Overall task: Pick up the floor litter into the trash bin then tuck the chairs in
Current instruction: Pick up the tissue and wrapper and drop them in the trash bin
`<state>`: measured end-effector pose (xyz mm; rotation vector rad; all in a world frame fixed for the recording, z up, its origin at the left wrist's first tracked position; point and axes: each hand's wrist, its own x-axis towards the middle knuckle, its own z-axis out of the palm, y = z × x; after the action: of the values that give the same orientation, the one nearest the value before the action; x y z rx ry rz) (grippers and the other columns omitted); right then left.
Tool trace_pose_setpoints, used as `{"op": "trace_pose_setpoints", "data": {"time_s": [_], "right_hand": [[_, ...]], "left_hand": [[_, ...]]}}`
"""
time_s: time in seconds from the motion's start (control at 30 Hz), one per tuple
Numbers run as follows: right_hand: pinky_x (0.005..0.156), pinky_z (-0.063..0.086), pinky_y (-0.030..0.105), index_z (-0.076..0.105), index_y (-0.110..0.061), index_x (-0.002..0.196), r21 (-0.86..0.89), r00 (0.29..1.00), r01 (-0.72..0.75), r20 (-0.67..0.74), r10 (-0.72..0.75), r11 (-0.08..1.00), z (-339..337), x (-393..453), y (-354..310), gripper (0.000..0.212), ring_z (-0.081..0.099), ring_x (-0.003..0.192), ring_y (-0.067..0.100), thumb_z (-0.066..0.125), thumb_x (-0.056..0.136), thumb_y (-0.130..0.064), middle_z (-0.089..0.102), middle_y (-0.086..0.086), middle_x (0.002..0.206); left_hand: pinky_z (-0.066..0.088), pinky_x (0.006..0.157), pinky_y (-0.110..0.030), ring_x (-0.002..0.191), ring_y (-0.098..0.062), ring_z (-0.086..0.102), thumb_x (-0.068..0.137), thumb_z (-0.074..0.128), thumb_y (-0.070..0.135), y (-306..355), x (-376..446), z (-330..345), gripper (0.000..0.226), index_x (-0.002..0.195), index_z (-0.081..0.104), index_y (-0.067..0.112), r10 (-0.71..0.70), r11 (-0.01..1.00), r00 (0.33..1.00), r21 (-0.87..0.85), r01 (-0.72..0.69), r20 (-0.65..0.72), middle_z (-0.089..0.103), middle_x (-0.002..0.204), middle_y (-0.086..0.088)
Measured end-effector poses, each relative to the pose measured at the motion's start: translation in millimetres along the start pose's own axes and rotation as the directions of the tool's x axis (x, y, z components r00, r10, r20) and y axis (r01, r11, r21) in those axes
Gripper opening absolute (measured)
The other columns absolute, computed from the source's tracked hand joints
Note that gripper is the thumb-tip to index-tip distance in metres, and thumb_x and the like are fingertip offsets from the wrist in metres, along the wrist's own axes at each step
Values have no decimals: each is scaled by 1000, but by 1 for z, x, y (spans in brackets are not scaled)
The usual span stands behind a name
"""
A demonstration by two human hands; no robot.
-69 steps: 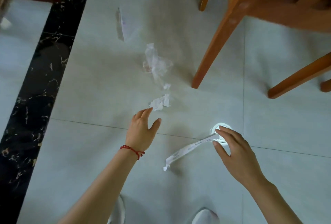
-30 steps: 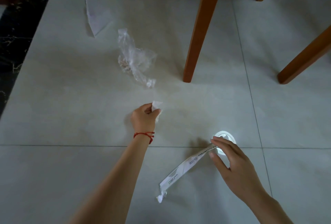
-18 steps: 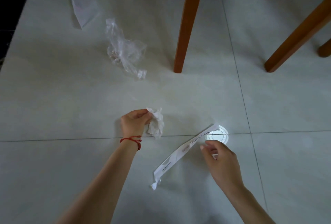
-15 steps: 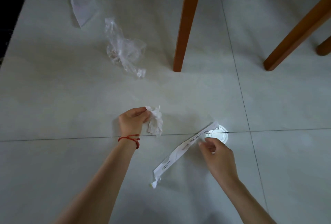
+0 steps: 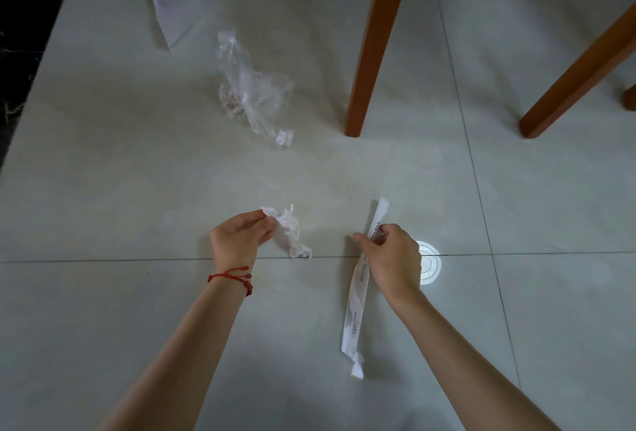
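Observation:
My left hand [image 5: 237, 241], with a red string at the wrist, pinches a crumpled white tissue [image 5: 289, 231] that hangs just above the pale floor tiles. My right hand [image 5: 392, 258] grips a long white paper wrapper [image 5: 356, 310] near its upper end; the strip hangs almost straight down. A crumpled clear plastic bag [image 5: 247, 89] lies on the floor further ahead. A flat sheet of white paper [image 5: 172, 7] lies beyond it at the upper left. No trash bin is in view.
Wooden chair legs [image 5: 375, 45] stand ahead, with another [image 5: 578, 76] slanting at the right. A small round white disc [image 5: 428, 265] sits on the floor just right of my right hand. A dark marble strip [image 5: 20, 28] borders the tiles at the left.
My left hand closed on the tissue and lifted it off the floor. My right hand raised the paper wrapper and turned it from a slant to nearly vertical, moving left of the white disc.

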<state>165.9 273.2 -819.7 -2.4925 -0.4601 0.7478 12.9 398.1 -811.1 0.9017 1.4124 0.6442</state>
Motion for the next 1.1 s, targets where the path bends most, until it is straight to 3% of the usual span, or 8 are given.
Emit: {"op": "trace_pose_setpoints", "data": {"time_s": [0.13, 0.23, 0.3, 0.4, 0.47, 0.63, 0.83, 1.1], "right_hand": [[68, 39, 32, 59, -10, 89, -76, 999, 54, 2, -54, 996, 8, 1, -8, 15, 55, 84, 29, 57, 82, -23, 59, 7, 91], [58, 36, 32, 55, -9, 69, -63, 996, 91, 0, -91, 994, 9, 4, -8, 12, 52, 69, 32, 53, 80, -13, 62, 10, 74], [55, 35, 29, 58, -4, 63, 37, 998, 53, 16, -54, 998, 6, 8, -8, 17, 53, 62, 32, 57, 79, -10, 64, 12, 63], [58, 42, 25, 66, 2, 67, 235, 995, -60, 85, 41, 970, -6, 10, -12, 16, 52, 53, 20, 67, 77, -11, 61, 11, 57], [64, 51, 31, 68, -1, 65, 344, 982, -143, 164, 90, 928, -16, 7, -19, 14, 55, 58, 21, 69, 75, -10, 62, 20, 63], [67, 57, 23, 69, -10, 72, 492, 947, -266, 296, 128, 829, -55, -18, -47, 9, 63, 65, 20, 67, 78, -4, 67, 12, 72], [52, 52, 15, 68, -9, 72, 573, 926, -345, 339, 167, 743, -116, -54, -94, 8, 64, 52, 7, 68, 77, -3, 68, -3, 54], [53, 52, 16, 67, -8, 69, 597, 913, -378, 368, 177, 708, -200, -122, -179, 8, 59, 50, 8, 70, 75, -3, 65, -4, 51]], "left_hand": [[56, 66, -18, 63, -8, 67, 74, 67, -7, 2, 2, -7, 15, 78, 68, 7, 6, 1000, 1000, -11, -6, -8, 70, 74, -5], [56, 65, -17, 62, -8, 68, 74, 67, -7, 0, 4, -11, 13, 81, 68, 4, -10, 1000, 1000, -22, 9, -19, 71, 61, 4], [55, 65, -17, 61, -8, 67, 74, 67, -7, 0, 5, -13, 13, 79, 68, 6, -25, 999, 999, -28, 25, -22, 70, 59, 6], [55, 66, -17, 63, -8, 68, 74, 67, -6, 3, 1, -13, 15, 77, 68, 8, -43, 998, 999, -44, 42, -17, 71, 60, 6], [56, 67, -18, 64, -9, 68, 74, 67, -6, 9, -5, -15, 13, 77, 68, 6, -63, 996, 998, -64, 62, -25, 71, 60, 5], [56, 66, -18, 62, -10, 67, 75, 66, -7, 33, -35, -15, 9, 77, 67, 2, -143, 978, 987, -164, 130, -69, 70, 57, 4], [56, 65, -19, 61, -10, 68, 76, 64, -9, 88, -91, -20, 9, 80, 65, -2, -245, 933, 967, -290, 215, -70, 70, 59, 1], [54, 61, -17, 58, -11, 66, 76, 63, -10, 207, -167, -51, 9, 79, 66, -2, -236, 924, 968, -327, 197, -82, 70, 58, 1]]}}
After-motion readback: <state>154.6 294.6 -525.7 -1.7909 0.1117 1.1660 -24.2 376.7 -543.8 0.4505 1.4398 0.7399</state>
